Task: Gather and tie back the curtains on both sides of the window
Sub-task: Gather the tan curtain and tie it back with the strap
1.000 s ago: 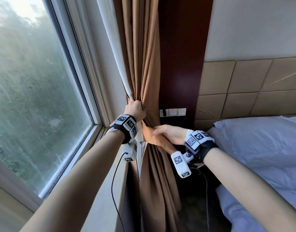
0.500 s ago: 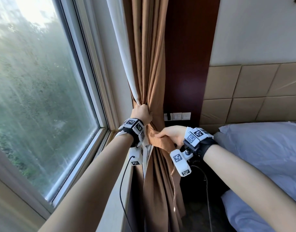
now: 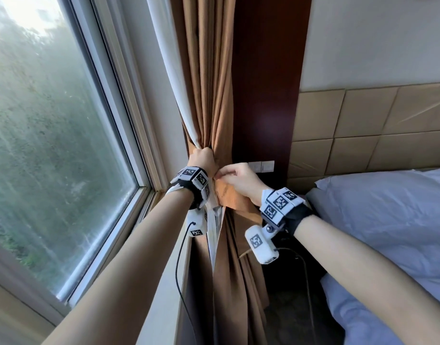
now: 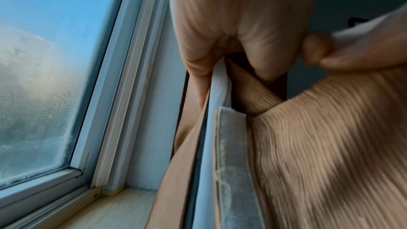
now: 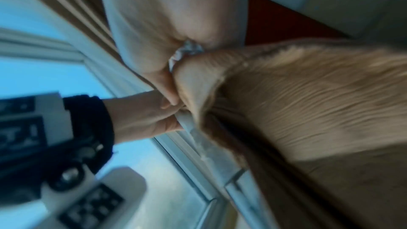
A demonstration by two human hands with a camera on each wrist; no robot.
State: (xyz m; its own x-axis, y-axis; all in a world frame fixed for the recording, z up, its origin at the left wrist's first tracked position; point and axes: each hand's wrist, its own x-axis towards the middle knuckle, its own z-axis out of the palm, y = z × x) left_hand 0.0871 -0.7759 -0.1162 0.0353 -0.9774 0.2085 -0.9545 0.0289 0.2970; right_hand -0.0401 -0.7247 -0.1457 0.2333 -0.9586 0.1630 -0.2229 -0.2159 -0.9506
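Observation:
A tan curtain (image 3: 209,78) with a white lining (image 3: 175,78) hangs bunched in the corner right of the window. My left hand (image 3: 201,161) grips the gathered bundle at sill height. A tan tie-back band (image 3: 235,197) wraps across the front of the bundle, and my right hand (image 3: 235,176) pinches its upper edge right beside my left hand. In the left wrist view my left hand (image 4: 237,44) holds the folds above the band (image 4: 330,145), whose end carries a grey fastening strip (image 4: 233,163). The right wrist view is blurred; my right hand (image 5: 176,69) pinches the band (image 5: 308,100).
The window (image 3: 52,145) and its sill (image 3: 159,282) lie to the left. A dark wood panel (image 3: 266,83) with white wall switches (image 3: 262,166) stands behind the curtain. A bed with a pale blue pillow (image 3: 388,220) and a padded headboard (image 3: 375,128) fill the right.
My right hand has moved up and left along the band, from the curtain's right side to right beside my left hand. The left hand keeps its grip on the bundle.

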